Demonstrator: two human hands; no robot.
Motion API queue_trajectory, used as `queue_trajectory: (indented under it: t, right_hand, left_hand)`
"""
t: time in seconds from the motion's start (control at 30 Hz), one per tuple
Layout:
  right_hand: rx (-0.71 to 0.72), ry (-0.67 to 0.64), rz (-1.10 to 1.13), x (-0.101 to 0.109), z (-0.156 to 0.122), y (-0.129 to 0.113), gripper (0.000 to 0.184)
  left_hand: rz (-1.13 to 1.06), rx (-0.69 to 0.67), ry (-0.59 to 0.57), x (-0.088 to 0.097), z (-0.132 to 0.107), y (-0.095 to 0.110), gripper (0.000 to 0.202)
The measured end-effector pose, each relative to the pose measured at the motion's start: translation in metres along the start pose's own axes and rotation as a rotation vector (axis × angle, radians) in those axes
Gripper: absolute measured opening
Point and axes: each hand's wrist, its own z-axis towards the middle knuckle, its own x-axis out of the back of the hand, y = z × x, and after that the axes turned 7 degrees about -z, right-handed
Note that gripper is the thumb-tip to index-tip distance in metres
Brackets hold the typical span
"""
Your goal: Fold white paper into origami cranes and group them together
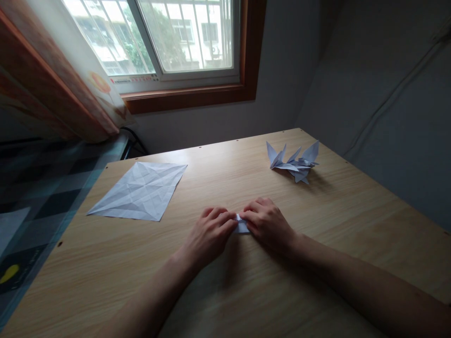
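Between my hands, low on the wooden table, is a small folded piece of white paper [242, 227]. Its left side is gripped by my left hand [212, 230], fingers bent and pressed together. My right hand [267, 223] closes on the right side, thumb and fingertips meeting near its top edge. Most of the paper is hidden under the fingers, so its full shape does not show. Farther left lies a creased, unfolded white paper sheet [143, 190]. Beyond my right hand stands a folded white paper figure [295, 163] with several pointed flaps.
The wooden table [225, 173] has dark holes along its edges. Left of it is a checked cloth [42, 206] with a dark item bearing a yellow mark [10, 273]. A curtain [66, 70] hangs beside the barred window [186, 37]. A cable [391, 96] runs down the right wall.
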Motion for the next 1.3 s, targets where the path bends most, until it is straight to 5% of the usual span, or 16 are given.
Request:
queue_trajectory:
  t: [0.57,0.93,1.3]
  right_hand:
    - [0.04,0.039,0.121,-0.004,-0.002,0.007,0.012]
    - [0.246,-0.022,-0.025,0.006,-0.001,0.01,0.018]
    - [0.163,-0.042,0.03,0.009,-0.001,0.015,0.014]
  left_hand:
    - [0.023,-0.015,-0.041,0.001,0.0,0.0,0.026]
    - [-0.033,-0.033,-0.035,0.003,0.0,0.003,0.028]
    - [0.092,-0.117,-0.066,0.005,0.002,0.005,0.019]
